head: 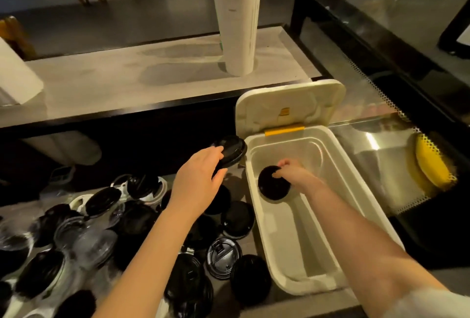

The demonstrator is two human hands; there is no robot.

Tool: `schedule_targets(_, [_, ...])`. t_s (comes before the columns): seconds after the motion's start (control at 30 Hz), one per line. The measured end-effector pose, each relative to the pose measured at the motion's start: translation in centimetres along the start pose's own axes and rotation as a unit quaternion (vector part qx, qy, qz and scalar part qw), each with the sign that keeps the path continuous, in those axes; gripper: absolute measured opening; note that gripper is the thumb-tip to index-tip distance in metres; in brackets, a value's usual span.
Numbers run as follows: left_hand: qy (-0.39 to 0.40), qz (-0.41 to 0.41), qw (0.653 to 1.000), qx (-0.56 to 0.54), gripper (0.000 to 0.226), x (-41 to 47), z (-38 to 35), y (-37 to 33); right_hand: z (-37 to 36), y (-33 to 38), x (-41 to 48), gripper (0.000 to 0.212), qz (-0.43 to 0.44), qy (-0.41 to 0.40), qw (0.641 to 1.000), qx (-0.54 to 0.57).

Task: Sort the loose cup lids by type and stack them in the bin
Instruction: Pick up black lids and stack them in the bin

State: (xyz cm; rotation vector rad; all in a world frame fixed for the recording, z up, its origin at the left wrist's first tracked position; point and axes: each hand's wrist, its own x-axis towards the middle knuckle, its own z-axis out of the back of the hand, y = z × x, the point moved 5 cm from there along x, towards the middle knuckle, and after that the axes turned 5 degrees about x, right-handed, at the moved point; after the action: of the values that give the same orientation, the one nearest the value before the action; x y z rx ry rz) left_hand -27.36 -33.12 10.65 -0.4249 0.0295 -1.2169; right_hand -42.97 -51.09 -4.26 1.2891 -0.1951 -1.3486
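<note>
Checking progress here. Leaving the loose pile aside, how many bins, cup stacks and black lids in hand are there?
Bin: 1
Cup stack: 1
Black lids in hand: 2, the left lid in the left hand beside the bin, the right lid in the right hand inside it
Total: 4

Dim warm light, wide-angle edge warping, perhaps slight motion blur.

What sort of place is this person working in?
Most likely a café or takeaway drinks bar: a tall stack of paper cups stands on the counter, a heap of black and clear cup lids lies below, and a glass-topped case sits to the right.
</note>
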Motion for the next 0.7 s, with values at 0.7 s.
schedule_targets(0.7, [-0.076,-0.202,0.970,0.113,0.036,0.2,-0.7,-3.7,2.8,8.8,-6.6,0.022,0.322,-0.068,0.943,-0.043])
